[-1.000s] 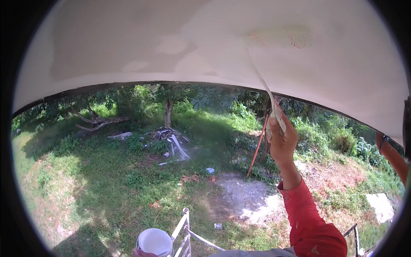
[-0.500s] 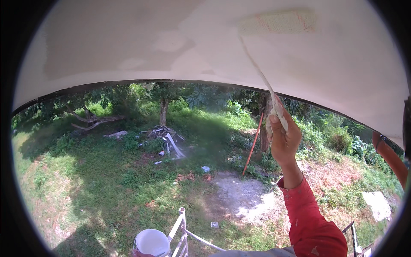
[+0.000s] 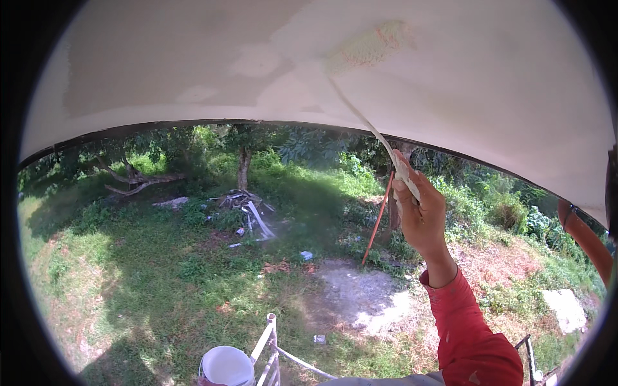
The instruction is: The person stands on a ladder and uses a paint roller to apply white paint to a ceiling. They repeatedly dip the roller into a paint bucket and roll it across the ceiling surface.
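Note:
My right hand [image 3: 421, 212] is raised and closed around the handle of a paint roller [image 3: 368, 48]. The handle and bent rod are smeared with pale paint. The roller's cover, pale yellow-green with orange flecks, lies tilted against the off-white ceiling [image 3: 489, 83] overhead. Darker and lighter patches show on that surface. At the lower edge, left of centre, a white bucket [image 3: 226, 365] has its mouth facing up. A small reddish-brown patch at its lower left may be part of my left hand, but its fingers do not show clearly.
A pale metal frame [image 3: 271, 334] rises beside the bucket. Another person's forearm [image 3: 589, 244] reaches up at the far right. Below lie grass, trees, a heap of scrap boards [image 3: 257, 219] and a leaning orange pole [image 3: 378, 219]. The ceiling ends at a dark edge.
The roller has moved left along the ceiling and turned from nearly level to slanted, its right end higher. My right hand has shifted slightly left and down with it.

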The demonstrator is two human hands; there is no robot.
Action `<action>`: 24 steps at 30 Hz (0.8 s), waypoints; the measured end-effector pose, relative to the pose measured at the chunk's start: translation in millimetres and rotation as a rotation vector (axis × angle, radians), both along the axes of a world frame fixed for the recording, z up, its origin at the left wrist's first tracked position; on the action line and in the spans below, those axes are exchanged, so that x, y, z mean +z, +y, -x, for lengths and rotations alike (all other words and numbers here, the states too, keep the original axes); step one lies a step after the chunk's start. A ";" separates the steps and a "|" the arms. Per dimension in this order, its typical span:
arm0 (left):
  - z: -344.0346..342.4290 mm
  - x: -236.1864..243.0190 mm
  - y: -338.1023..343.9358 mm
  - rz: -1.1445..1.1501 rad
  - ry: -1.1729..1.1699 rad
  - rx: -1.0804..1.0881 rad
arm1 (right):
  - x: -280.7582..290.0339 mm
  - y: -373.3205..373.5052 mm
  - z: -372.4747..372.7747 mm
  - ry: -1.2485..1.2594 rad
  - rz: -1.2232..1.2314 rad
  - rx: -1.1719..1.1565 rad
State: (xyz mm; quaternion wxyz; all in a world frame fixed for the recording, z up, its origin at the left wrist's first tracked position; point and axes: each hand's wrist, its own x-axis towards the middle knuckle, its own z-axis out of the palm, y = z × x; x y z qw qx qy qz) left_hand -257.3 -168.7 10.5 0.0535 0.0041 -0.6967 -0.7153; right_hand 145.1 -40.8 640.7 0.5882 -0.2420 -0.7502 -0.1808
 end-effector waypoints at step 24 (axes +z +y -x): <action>-16.6 43.0 6.6 -0.085 -0.062 0.013 | 25.5 -23.0 13.1 -0.089 -0.242 0.158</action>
